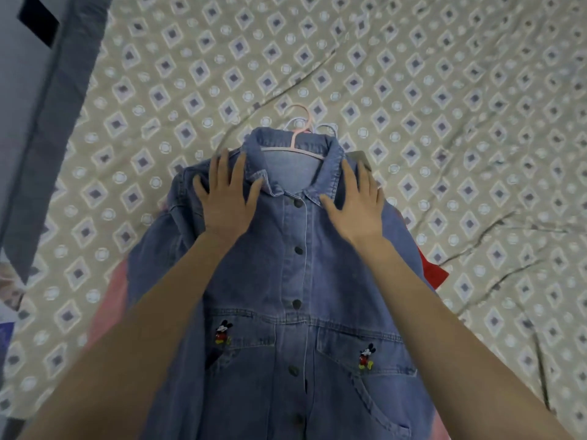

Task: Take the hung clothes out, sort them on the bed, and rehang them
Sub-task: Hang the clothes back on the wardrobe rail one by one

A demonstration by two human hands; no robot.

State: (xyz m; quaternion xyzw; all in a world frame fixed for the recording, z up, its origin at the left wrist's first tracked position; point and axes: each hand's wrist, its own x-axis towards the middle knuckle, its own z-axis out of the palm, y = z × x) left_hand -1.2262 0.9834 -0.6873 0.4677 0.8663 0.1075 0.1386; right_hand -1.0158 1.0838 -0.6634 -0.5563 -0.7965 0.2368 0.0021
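Fingers point(219, 168) of the left hand point(227, 201) straight and spread apart, pressed flat on the denim jacket point(295, 281) just left of its collar, clamped on nothing. Fingers point(349, 177) of the right hand point(355, 204) likewise spread and flat, on the jacket just right of the collar, thumb near the top button point(298, 203). Jacket itself lying front up and buttoned on the bed point(444, 90), collar away from the person, hem out of view at the near edge. Inside the jacket's collar, a pink hanger point(293, 142), hook poking out beyond it; just beside that hook, white hanger hooks point(327, 128). Low on the jacket's front, two cartoon-mouse patches point(223, 332), one on each side of the button row. Under the jacket, a red garment point(432, 271) showing past its right edge and a pink garment point(111, 296) past its left edge. Behind the jacket's right shoulder, a grey scrap of cloth point(359, 158), too hidden to identify.
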